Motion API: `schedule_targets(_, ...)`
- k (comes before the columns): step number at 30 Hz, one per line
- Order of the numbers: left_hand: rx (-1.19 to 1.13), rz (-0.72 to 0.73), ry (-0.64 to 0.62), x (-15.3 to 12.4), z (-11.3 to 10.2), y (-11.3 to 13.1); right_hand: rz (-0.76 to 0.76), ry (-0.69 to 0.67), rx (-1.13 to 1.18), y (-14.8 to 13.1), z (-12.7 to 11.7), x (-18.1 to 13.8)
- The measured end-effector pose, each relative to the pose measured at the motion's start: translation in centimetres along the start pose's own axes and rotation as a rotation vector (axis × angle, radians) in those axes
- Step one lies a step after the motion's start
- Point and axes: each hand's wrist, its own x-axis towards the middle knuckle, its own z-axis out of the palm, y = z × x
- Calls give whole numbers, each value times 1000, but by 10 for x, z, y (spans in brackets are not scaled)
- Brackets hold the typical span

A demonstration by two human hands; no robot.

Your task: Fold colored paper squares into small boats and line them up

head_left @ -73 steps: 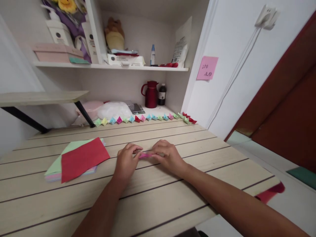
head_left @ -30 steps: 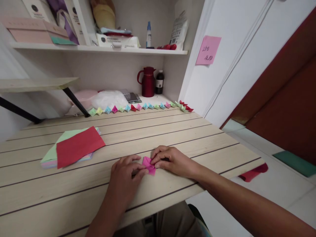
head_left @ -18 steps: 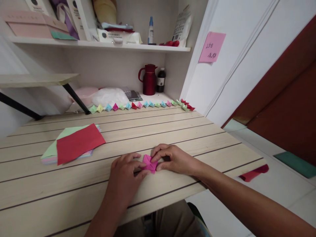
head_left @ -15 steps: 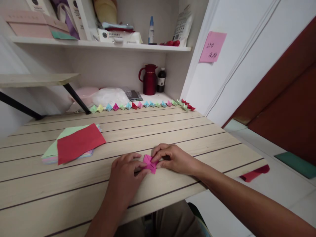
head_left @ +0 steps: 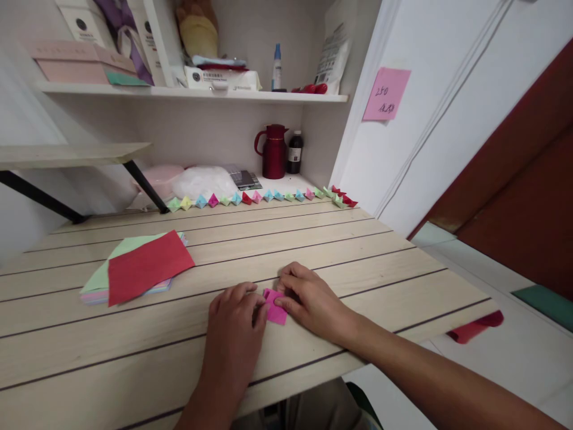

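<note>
Pink paper (head_left: 275, 312) half-hidden, hands (head_left: 236, 322) covering folds

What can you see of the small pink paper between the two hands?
The pink paper is a small folded piece, bright magenta and matte, with crisp edges. It lies flat on the pale slatted table near the front edge. The left hand touches its left side with the fingertips; the right hand covers its upper right part. Whether either hand pinches it is unclear.

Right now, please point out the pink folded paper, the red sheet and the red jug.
pink folded paper (head_left: 276, 312): head view, bare lower part.
red sheet (head_left: 150, 267): head view, centre.
red jug (head_left: 273, 155): head view, body.
</note>
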Motion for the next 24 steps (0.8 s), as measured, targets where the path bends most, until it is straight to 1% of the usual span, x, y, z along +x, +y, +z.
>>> schedule_targets(3, -30, -51, -12, 1, -1, -1, 35, 0, -79, -3, -1, 0)
schedule_targets(7, -54, -88, -23, 1, -2, 0, 76, -6, -96, -4, -3, 2)
schedule_targets(12, -44, -66, -11, 0, -2, -1, 106, -7, -116, -3, -2, 5)
schedule_targets(16, -26, -46, -21, -1, -1, -2, 132, -8, -179, -5, 0, 7)
schedule_targets(21, 28, -28, -29, -2, 0, -2, 149, -46, -300, -7, 2, 11)
schedule_targets(24, 66, 23, -12, -4, 0, -2, 153, -79, -326, -8, 1, 12)
